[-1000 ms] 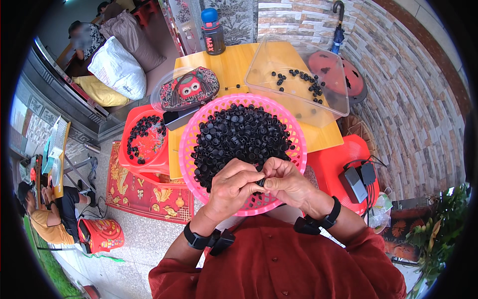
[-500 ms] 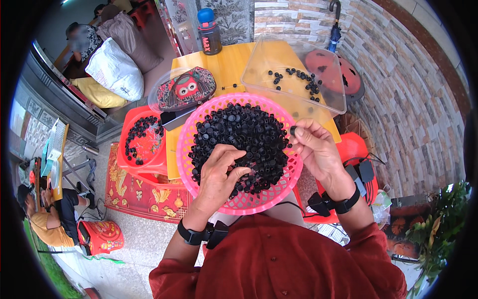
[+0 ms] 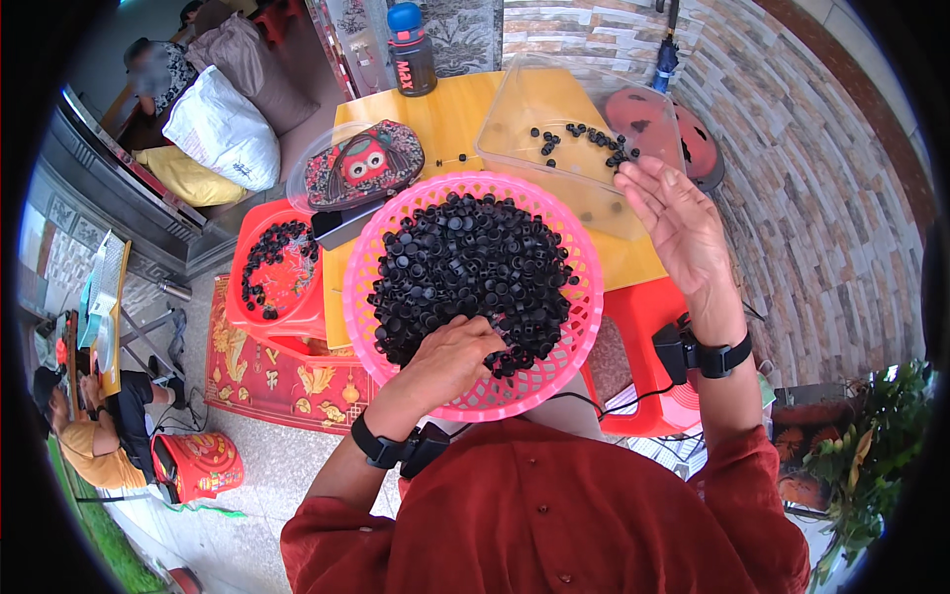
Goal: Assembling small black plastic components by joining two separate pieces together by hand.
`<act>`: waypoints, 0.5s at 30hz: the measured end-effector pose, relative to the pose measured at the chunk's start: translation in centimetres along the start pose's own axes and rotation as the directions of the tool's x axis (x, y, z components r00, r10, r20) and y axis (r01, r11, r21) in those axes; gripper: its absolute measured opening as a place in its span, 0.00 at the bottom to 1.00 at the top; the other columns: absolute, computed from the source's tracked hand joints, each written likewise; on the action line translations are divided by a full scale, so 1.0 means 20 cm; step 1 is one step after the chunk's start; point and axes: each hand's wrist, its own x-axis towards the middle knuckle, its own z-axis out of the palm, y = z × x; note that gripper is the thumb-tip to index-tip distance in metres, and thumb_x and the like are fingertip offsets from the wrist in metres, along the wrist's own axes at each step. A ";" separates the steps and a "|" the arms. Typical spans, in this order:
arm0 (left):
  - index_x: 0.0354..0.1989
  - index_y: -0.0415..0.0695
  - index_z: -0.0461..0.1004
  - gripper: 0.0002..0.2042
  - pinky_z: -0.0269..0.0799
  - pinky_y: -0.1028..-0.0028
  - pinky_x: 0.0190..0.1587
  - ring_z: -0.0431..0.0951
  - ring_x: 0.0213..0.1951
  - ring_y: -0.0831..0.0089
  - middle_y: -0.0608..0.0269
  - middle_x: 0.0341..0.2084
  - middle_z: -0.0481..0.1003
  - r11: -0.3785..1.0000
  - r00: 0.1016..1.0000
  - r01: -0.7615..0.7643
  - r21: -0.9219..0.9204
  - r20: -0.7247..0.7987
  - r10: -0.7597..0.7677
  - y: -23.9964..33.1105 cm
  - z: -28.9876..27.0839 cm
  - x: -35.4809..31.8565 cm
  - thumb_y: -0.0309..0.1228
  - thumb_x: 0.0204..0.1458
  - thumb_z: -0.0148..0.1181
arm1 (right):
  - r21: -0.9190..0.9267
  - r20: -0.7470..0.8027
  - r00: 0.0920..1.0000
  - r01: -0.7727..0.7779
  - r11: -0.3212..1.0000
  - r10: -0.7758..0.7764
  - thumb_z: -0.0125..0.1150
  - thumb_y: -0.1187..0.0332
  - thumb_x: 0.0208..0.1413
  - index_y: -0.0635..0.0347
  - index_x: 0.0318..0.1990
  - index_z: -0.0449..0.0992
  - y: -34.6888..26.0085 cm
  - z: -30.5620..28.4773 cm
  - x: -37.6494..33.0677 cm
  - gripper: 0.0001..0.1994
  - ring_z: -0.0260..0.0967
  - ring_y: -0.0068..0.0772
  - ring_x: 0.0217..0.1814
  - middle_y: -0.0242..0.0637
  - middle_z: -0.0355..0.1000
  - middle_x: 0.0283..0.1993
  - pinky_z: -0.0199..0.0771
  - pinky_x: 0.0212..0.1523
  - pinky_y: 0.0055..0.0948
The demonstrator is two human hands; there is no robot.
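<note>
A pink openwork plastic basket (image 3: 586,342) in front of me is heaped with small round black plastic caps (image 3: 465,267). My left hand (image 3: 450,358) lies on the near side of the heap, its fingers curled closed and their tips hidden among the caps. Over the right wall of a clear plastic bin (image 3: 505,163), my right hand (image 3: 683,223) is raised with its fingers stretched out and nothing visibly held. Several loose black caps (image 3: 591,139) lie in that bin, one of them right by the right fingertips.
A yellow table (image 3: 465,99) bears the bin, a blue-lidded bottle (image 3: 412,59) and a patterned pouch (image 3: 364,168). Left of it, a red stool (image 3: 282,319) holds more caps. Another red stool (image 3: 633,332) stands at the right. A person (image 3: 94,436) sits far left.
My right hand has moved away from the basket, up to the bin, and its pinch on a black cap has opened. My left fingers have curled into the heap.
</note>
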 end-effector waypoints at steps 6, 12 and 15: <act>0.31 0.40 0.71 0.11 0.67 0.63 0.43 0.70 0.41 0.57 0.57 0.31 0.70 0.993 0.989 0.064 0.098 0.127 -0.076 0.01 0.00 -0.01 0.24 0.37 0.62 | -0.813 0.537 0.751 0.339 0.474 0.383 0.55 0.73 0.54 0.66 0.42 0.73 0.25 0.14 -0.14 0.10 0.72 0.39 0.42 0.43 0.74 0.40 0.71 0.42 0.33; 0.29 0.40 0.69 0.08 0.65 0.60 0.42 0.70 0.38 0.55 0.57 0.28 0.69 0.984 0.993 0.108 0.143 -0.057 -0.101 0.04 -0.10 -0.11 0.24 0.38 0.60 | -0.766 0.638 0.618 0.572 0.295 0.459 0.54 0.75 0.50 0.64 0.39 0.75 0.58 0.14 -0.14 0.09 0.70 0.51 0.42 0.49 0.72 0.38 0.69 0.43 0.40; 0.29 0.41 0.70 0.08 0.65 0.60 0.40 0.70 0.36 0.56 0.58 0.27 0.69 0.982 0.973 0.146 0.123 -0.198 -0.120 0.02 -0.12 -0.17 0.24 0.38 0.60 | -0.770 0.598 0.604 0.614 0.170 0.527 0.55 0.75 0.48 0.65 0.35 0.76 0.60 0.19 -0.14 0.07 0.70 0.49 0.42 0.47 0.71 0.36 0.70 0.42 0.39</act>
